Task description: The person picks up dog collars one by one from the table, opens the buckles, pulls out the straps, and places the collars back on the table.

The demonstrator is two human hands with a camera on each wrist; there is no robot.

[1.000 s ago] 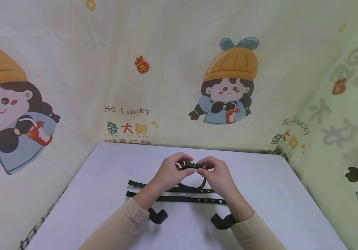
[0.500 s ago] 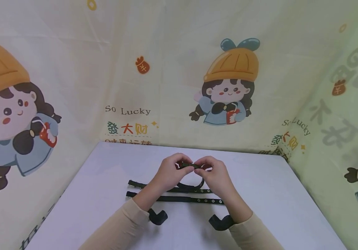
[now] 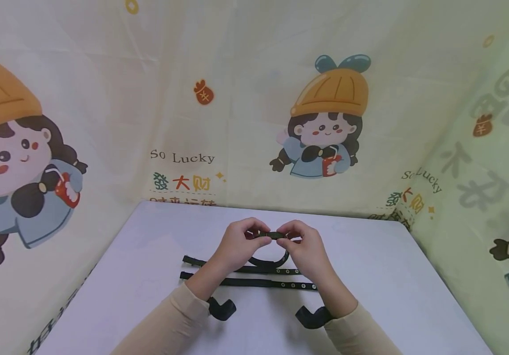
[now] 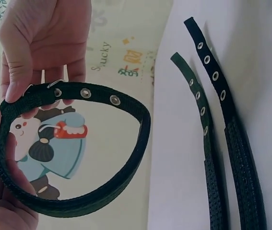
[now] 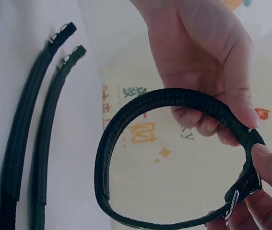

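A dark green collar (image 4: 78, 206) with metal eyelets is held up as a loop between both hands. My left hand (image 3: 238, 244) pinches its upper part between thumb and fingers. Close beside it, my right hand (image 3: 303, 246) pinches the same band near the metal buckle (image 5: 232, 203). In the left wrist view, the eyelet end runs through the buckle area; fingers partly cover it. Two similar collars lie stretched out below the hands: a black one (image 3: 245, 282) nearer me and a dark green one (image 3: 287, 271) just beyond, with buckles left and eyelets right.
The white table (image 3: 148, 227) spreads on all sides of the collars. A printed cloth (image 3: 245, 123) hangs behind it and at both sides. Black curved pieces, one at the left wrist (image 3: 222, 309) and one at the right wrist (image 3: 312, 318), sit below the sleeves.
Both hands keep their pinch on the collar. The left fingertips have slid slightly left, so more band shows between the hands, and the hanging loop has shifted a little left.
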